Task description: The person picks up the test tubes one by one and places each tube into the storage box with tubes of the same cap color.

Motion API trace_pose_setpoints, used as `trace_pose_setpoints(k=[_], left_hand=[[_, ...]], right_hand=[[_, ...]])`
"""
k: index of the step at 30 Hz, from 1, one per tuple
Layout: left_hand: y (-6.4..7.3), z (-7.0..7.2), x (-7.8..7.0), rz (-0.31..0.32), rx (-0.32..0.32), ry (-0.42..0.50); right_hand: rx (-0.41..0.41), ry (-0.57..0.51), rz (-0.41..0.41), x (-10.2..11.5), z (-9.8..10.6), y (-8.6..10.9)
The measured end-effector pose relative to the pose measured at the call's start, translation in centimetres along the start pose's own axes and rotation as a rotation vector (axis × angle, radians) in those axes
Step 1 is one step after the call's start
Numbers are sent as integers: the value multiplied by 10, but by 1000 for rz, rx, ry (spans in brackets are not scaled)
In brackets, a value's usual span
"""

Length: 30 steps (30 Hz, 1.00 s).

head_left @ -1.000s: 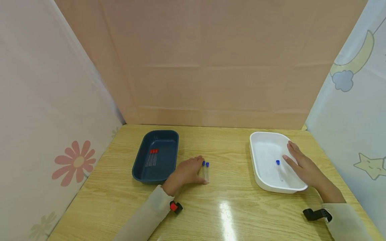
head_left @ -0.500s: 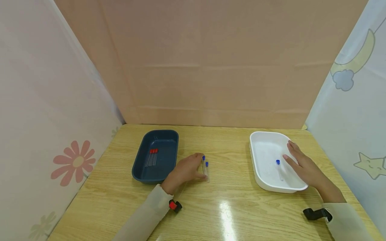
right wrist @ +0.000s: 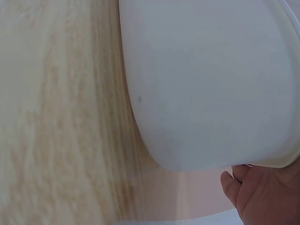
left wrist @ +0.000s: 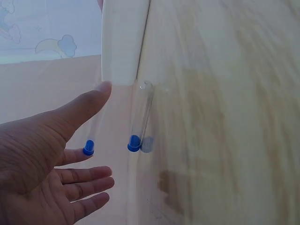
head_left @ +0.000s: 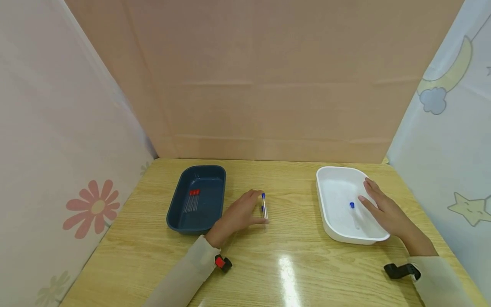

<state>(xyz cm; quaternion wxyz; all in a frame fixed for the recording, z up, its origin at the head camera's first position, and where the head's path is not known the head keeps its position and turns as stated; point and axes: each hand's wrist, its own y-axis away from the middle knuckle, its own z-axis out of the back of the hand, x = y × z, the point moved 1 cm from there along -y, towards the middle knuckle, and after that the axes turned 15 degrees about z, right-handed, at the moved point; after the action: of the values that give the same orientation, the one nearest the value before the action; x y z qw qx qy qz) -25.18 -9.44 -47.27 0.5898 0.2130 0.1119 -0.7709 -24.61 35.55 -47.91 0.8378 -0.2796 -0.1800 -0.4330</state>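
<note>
My left hand (head_left: 238, 212) pinches a clear blue-capped test tube (head_left: 265, 207) between thumb and index finger, raised above the table. In the left wrist view the tube's blue cap (left wrist: 88, 147) sits at the index finger, and the other fingers are spread. Another blue-capped test tube (left wrist: 141, 115) lies on the table just past that hand. My right hand (head_left: 387, 214) rests on the right side of a white tray (head_left: 321, 204), its fingers extended at the rim. Inside this tray lies one blue-capped test tube (head_left: 356, 218).
A dark blue tray (head_left: 173, 211) stands at the left, holding several red-capped test tubes (head_left: 192, 202). Both trays sit on a wooden table (head_left: 285, 183). Cloth screens (head_left: 268, 85) rise behind it and at both sides.
My left hand has taken hold of one of the two blue-capped test tubes on the table and lifted it slightly, moving a little to the right. The right hand stays on the white tray.
</note>
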Motion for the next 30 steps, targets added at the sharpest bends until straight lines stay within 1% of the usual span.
trace_pose_setpoints(k=[6, 11, 15, 22, 30], left_hand=[[0, -1, -6, -42, -3, 85], [3, -5, -11, -69, -2, 115], [4, -8, -15, -78, -13, 103], [1, -13, -27, -125, -43, 59], [-4, -21, -41, -108, -5, 51]], right_hand=[[0, -15, -2, 1, -1, -1], [1, -12, -7, 3, -2, -2], [10, -13, -19, 4, -1, -3], [12, -5, -30, 4, -1, -3], [12, 4, -29, 3, 1, -2]])
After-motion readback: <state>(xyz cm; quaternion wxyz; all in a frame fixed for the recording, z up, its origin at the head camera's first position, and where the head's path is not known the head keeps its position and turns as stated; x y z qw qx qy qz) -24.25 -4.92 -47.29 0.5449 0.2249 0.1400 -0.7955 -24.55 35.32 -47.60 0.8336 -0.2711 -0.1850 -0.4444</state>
